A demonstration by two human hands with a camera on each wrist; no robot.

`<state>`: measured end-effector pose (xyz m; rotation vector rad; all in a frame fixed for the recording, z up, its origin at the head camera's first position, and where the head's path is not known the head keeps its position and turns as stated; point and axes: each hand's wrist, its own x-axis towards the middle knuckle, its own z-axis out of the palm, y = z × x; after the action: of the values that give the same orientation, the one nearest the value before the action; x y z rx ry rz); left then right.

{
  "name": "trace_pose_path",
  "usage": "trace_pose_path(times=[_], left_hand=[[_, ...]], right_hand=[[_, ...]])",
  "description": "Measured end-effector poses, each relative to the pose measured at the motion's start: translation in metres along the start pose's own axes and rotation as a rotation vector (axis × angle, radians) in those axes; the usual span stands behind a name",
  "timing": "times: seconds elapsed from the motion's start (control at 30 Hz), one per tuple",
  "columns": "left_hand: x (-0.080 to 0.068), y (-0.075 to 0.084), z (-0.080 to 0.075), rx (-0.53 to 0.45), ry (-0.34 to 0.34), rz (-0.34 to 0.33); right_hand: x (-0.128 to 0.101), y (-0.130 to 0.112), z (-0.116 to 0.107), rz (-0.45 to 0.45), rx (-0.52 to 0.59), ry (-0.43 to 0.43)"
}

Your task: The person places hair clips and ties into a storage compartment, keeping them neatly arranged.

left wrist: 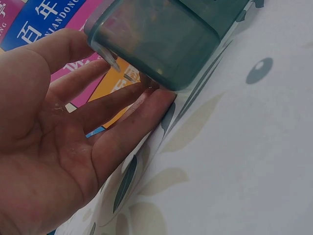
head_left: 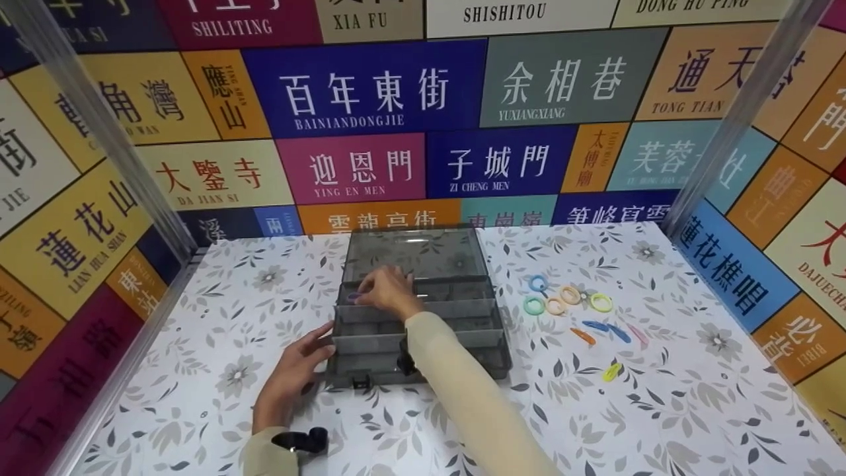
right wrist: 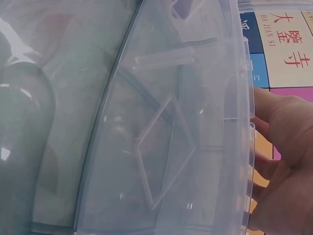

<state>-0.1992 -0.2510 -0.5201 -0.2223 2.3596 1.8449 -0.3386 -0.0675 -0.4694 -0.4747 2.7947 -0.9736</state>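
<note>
We are working at a smoky clear organizer box (head_left: 423,311) with its lid open, sitting on the floral table (head_left: 661,410). Our left grip (head_left: 297,370), fingers straight and released, is steadying the box's near-left corner. Our right grip (head_left: 390,291) is reaching over a back compartment, seemingly pinching a small purple ring (head_left: 355,297); we cannot tell how firmly. We judge the filling step is underway. Next calls for letting go inside that compartment. Well right of that grip lie colored rings (head_left: 565,297) and clips (head_left: 608,334). Wall signs (head_left: 370,92) read "BAINIANDONGJIE", "YING EN MEN", "ZI CHENG MEN".
</note>
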Motion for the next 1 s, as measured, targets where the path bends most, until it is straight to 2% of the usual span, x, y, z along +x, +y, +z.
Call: trace_pose_path(times=[0.33,0.53,0.67,0.8,0.9,1.0], left_hand=[[-0.002,0.002,-0.001,-0.022,-0.023,0.011],[-0.002,0.001,-0.002,-0.016,-0.035,0.015],[0.000,0.000,-0.002,-0.022,-0.037,0.030],[0.002,-0.001,-0.002,-0.022,-0.028,0.041],[0.001,-0.002,-0.002,-0.010,-0.021,0.035],[0.000,-0.003,-0.002,-0.003,-0.022,0.031]], right_hand=[[0.000,-0.002,-0.004,0.012,-0.010,-0.019],[0.000,0.001,-0.019,0.002,0.009,-0.047],[-0.004,0.005,-0.034,-0.051,-0.017,-0.044],[-0.009,0.011,-0.048,-0.150,-0.008,-0.055],[-0.017,0.014,-0.058,-0.201,0.038,-0.091],[-0.032,0.013,-0.066,-0.210,0.054,-0.145]])
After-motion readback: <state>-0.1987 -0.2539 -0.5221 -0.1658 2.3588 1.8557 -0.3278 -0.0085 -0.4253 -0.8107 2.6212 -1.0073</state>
